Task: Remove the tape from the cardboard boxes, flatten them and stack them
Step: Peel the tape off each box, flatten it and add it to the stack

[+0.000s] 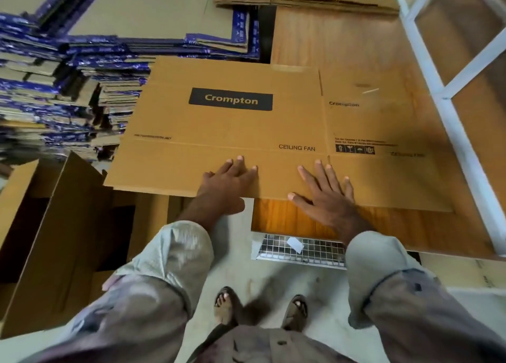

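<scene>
Where hands (228, 182) press flattened box (246, 121), small print blurred.

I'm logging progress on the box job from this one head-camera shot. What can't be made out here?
- Under the flattened box: what it lies on, hidden by the box itself.
- Small print by CEILING FAN: too small and blurred.
- Any tape left on it: not discernible.
- Open box at left: inside in shadow, cut by the frame edge.
- Palms of left hand and right hand: face down.
</scene>
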Available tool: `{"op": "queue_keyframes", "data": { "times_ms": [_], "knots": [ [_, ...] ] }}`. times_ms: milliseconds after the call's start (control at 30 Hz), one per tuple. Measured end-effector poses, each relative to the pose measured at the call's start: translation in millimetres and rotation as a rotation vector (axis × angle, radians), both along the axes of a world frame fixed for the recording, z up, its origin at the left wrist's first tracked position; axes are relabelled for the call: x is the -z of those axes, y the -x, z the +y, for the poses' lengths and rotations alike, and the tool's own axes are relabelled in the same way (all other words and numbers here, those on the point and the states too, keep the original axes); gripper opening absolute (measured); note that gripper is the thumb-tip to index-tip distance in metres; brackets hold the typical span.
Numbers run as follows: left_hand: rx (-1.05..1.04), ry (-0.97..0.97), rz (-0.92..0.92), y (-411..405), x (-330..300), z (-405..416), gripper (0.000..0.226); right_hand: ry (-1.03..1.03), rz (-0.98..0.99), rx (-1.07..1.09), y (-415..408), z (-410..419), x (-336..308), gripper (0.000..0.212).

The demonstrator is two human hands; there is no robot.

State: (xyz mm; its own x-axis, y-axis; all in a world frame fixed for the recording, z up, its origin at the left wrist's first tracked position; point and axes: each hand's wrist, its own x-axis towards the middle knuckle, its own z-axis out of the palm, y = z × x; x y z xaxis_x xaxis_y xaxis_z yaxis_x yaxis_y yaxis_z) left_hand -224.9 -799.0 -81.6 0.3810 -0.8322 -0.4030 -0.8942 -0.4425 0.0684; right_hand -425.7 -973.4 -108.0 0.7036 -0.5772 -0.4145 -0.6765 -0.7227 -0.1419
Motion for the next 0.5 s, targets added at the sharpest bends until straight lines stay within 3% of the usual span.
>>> {"op": "queue_keyframes", "data": {
  "times_ms": [100,200,267,400,433,500],
  "knots": [
    [-0.023,0.131,0.085,-16,3,8,0.074,-0.011,-0.026,0.071,-6,3,1,0.078],
    [-0.222,0.322,0.187,-50,-1,21,0.06,-0.01,-0.067,0.158,-15,14,3,0.071],
    [-0.422,0.382,0.169,-84,-3,33,0.057,-0.005,-0.089,0.222,-22,25,1,0.069],
    [-0.774,0.294,0.001,-138,-5,60,0.065,0.059,-0.178,0.317,-21,40,-1,0.068],
    [-0.829,0.328,-0.028,-141,-4,65,0.063,0.074,-0.246,0.351,-19,45,1,0.068],
    [-0.889,0.61,0.035,-129,-1,72,0.045,0.051,-0.52,0.53,-15,52,0,0.061]
  ]
}}
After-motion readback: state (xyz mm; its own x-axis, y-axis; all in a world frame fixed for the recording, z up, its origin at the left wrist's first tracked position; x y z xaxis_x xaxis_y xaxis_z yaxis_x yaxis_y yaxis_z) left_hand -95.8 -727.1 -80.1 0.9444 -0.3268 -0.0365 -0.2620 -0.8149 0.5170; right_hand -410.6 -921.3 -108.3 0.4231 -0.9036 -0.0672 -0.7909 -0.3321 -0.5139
